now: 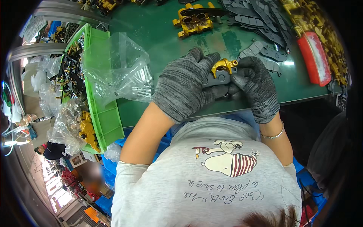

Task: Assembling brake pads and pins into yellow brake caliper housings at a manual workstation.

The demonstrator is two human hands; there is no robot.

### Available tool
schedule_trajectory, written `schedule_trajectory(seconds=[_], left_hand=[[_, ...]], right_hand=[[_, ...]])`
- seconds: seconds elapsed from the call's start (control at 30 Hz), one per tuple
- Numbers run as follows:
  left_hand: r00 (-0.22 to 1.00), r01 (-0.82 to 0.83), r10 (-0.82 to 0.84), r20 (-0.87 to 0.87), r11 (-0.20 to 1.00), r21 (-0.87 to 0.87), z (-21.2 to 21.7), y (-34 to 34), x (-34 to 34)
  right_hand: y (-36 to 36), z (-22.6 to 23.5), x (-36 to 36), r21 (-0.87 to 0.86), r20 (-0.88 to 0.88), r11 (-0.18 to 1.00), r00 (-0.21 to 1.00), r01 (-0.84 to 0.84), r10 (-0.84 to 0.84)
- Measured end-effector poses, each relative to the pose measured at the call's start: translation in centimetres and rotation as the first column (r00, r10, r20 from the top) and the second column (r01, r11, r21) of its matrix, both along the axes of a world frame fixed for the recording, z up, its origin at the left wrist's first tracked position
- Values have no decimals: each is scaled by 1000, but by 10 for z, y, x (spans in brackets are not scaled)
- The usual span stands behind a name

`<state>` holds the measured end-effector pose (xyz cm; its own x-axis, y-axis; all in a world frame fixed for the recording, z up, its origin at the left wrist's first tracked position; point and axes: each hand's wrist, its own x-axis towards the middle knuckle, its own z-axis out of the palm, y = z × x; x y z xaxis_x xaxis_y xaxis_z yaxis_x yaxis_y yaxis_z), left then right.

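Grey shirt [211, 178] with a cartoon print fills the lower view, nearest the lens; both bare forearms rise from it toward the green bench [159, 34].

Left hand [185, 89], in a grey knit glove, is curled partly closed around the near-left end of a grey pad [219, 78], fingers wrapped over the top and thumb underneath. Right hand [255, 87], in a darker glove, is closed on the pad's right end, thumb and forefinger pinching at a gold clip [224, 66] seated on the pad's upper edge. A bracelet [273, 135] sits on the right wrist.

Pad is held just above the bench's near edge, between the two hands. Its long axis runs roughly left to right across the view, flat face toward the camera. The clip stands on the far edge, pointing away from the person. Whether the clip is fully seated cannot be told.

Further pads [261, 17] lie heaped at the far right of the bench, a few loose ones just beyond the right hand. A gold caliper [193, 22] rests at far centre. A red tray [314, 58] lies at right, beside a heap of gold parts [321, 22]. A green bin [102, 113] stands at left, with a clear bag [117, 68] of metal pins draped over its rim.
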<state>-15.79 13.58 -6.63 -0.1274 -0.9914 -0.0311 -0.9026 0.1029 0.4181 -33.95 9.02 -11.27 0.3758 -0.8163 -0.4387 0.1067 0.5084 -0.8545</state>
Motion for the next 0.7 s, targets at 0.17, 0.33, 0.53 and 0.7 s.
schedule_trajectory(seconds=[0.17, 0.33, 0.53, 0.7], left_hand=[[997, 38, -39, 63, 999, 17, -4, -6, -4], [995, 37, -43, 92, 997, 61, -3, -7, -7], [990, 75, -75, 119, 997, 9, -9, -6, -8], [981, 94, -92, 170, 996, -3, -10, -7, -12]], right_hand=[[1, -2, 1, -15, 16, 1000, 1000, 15, -14], [-1, -14, 2, -304, -28, 952, 1000, -14, 6], [-12, -20, 2, -512, -43, 857, 998, -60, 45], [-17, -22, -3, -538, -202, 808, 968, -239, 151]])
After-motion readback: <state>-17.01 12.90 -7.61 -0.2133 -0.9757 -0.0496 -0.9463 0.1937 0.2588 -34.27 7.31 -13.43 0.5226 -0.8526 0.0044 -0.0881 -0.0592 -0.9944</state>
